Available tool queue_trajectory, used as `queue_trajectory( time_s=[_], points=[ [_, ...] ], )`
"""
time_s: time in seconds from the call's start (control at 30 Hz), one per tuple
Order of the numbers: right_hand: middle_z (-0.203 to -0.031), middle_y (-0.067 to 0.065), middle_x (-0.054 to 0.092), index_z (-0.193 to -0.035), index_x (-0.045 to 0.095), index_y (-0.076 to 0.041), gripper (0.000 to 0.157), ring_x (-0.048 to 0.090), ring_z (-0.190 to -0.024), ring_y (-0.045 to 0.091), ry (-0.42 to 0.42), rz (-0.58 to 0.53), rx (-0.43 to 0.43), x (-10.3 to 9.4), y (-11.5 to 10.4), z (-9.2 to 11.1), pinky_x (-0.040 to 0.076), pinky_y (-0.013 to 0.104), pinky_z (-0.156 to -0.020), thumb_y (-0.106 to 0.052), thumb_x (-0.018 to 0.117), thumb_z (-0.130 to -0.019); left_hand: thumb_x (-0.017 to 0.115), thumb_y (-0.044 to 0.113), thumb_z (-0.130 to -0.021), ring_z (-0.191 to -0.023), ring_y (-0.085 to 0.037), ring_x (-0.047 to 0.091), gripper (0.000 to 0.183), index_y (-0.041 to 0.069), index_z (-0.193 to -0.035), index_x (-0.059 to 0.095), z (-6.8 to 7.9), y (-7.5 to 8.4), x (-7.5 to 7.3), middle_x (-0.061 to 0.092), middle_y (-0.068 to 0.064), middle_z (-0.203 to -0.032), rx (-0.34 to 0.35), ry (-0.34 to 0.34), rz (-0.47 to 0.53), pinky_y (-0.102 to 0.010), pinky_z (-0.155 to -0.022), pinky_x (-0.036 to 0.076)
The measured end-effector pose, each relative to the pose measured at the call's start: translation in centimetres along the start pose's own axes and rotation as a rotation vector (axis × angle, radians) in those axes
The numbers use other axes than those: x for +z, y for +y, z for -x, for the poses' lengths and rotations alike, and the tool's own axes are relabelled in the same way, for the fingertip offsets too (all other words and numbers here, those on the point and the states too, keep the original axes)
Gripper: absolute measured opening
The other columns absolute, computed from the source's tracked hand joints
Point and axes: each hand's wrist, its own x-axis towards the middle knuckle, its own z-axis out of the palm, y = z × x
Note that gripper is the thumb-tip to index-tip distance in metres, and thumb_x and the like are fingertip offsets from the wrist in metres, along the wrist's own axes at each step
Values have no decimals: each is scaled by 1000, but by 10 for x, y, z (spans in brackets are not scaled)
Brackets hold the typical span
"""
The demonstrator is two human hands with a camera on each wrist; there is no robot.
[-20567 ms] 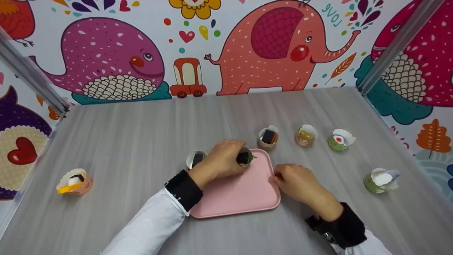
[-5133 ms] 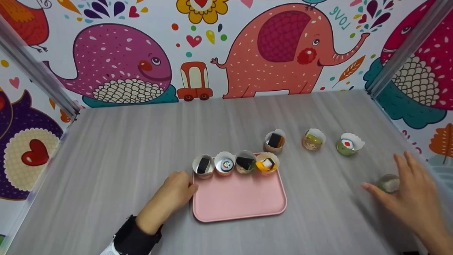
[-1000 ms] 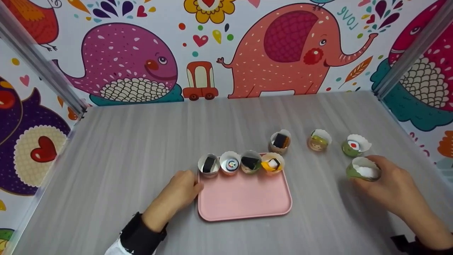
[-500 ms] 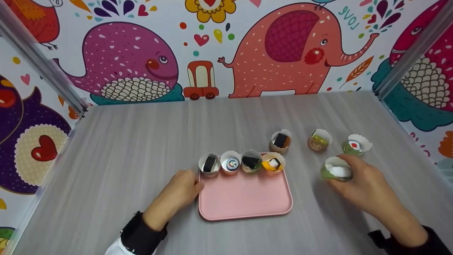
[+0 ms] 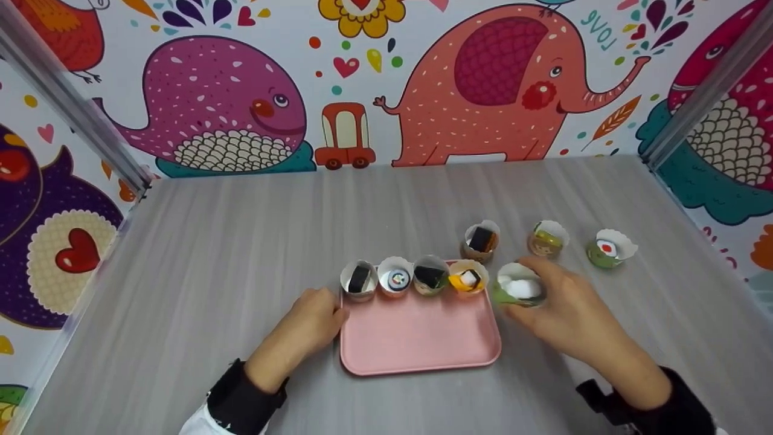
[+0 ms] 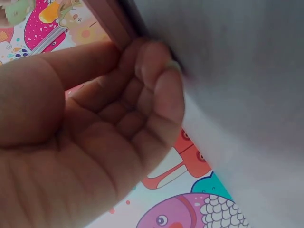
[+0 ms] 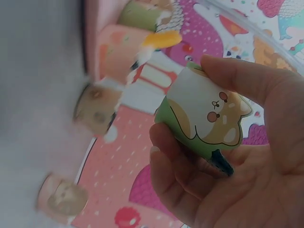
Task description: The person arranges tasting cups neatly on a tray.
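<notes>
My right hand (image 5: pixel 567 311) grips a green paper baking cup (image 5: pixel 518 285) with white filling, just off the tray's right edge. In the right wrist view, an animal picture shows on the cup (image 7: pixel 204 111), held between thumb and curled fingers. The pink tray (image 5: pixel 423 338) lies on the table, with a row of filled paper cups along its far side: two with black pieces, one with a round roll (image 5: pixel 395 278), one with yellow and white (image 5: pixel 467 279). My left hand (image 5: pixel 311 323) pinches the tray's left edge; the left wrist view shows its fingers curled at the rim (image 6: pixel 114 21).
Beyond the tray's far right corner stands a cup with a black and orange piece (image 5: pixel 480 241). Farther right are a cup with a yellow-green piece (image 5: pixel 548 240) and a green cup with a red-centred roll (image 5: pixel 609 249). Printed cartoon walls (image 5: pixel 241 103) border the table.
The right hand has carried the green cup leftward from the table's right side, close to the tray. Earlier, the yellow-and-white cup left the table's far left for the tray. Left hand stays.
</notes>
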Motion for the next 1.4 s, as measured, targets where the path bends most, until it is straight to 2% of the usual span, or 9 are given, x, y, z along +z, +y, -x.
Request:
queue_trajectory(
  time_s=[0.23, 0.33, 0.47, 0.53, 0.67, 0.8, 1.1, 1.4],
  points=[
    [-118, 8, 73, -131, 66, -5, 62, 69, -100, 22, 7, -70, -101, 16, -30, -6, 57, 47, -84, -12, 93, -75, 67, 6, -96, -53, -14, 44, 47, 16, -55, 45, -1, 1, 0, 43, 5, -56, -4, -26, 11, -29, -51, 35],
    [-118, 4, 73, -131, 67, -9, 62, 69, -99, 18, 21, -91, -173, 25, -40, -8, 58, 44, -83, -10, 92, -75, 66, 6, -96, -53, -14, 44, 47, 16, -56, 45, -1, 1, -1, 42, 5, -56, 0, -31, 14, -29, -51, 35],
    [-115, 4, 73, -128, 66, -9, 60, 71, -97, 18, 43, -89, -280, 39, -51, -10, 58, 42, -82, -9, 91, -73, 67, 6, -96, -55, -15, 45, 45, 15, -56, 48, 0, 0, -1, 44, 4, -57, 6, -24, 5, -31, -52, 37],
    [-116, 7, 71, -125, 65, -8, 58, 70, -102, 21, 39, -79, -310, 46, -57, -9, 59, 42, -84, -10, 91, -73, 67, 6, -96, -56, -16, 46, 44, 14, -56, 50, -1, 0, 0, 45, 3, -57, 6, -26, 4, -32, -53, 38],
    [-115, 8, 70, -121, 65, -6, 53, 69, -102, 21, -12, -68, -325, 57, -66, -10, 58, 41, -83, -12, 89, -75, 68, 6, -95, -56, -16, 46, 43, 14, -57, 50, -3, 1, 1, 46, 3, -58, 4, -33, 4, -32, -54, 39],
    [-113, 8, 72, -124, 65, -3, 55, 69, -100, 20, -64, -69, -316, 67, -74, -13, 58, 42, -83, -13, 88, -76, 68, 7, -96, -56, -17, 47, 43, 14, -57, 50, -3, 1, 1, 47, 2, -58, -11, -41, 1, -32, -54, 39],
    [-110, 9, 70, -125, 66, -3, 56, 69, -96, 21, -125, -42, -321, 92, -94, -18, 59, 39, -82, -16, 89, -76, 66, 8, -97, -56, -17, 49, 44, 14, -58, 49, -2, 1, -1, 50, 0, -59, -20, -41, -6, -33, -53, 41],
    [-103, 5, 68, -115, 65, -8, 45, 66, -88, 20, -170, 13, -371, 116, -107, -17, 56, 40, -75, -21, 86, -77, 64, 6, -97, -61, -22, 54, 43, 13, -59, 47, -1, 3, -2, 57, -6, -66, 0, -43, -54, -40, -58, 47]
  ],
)
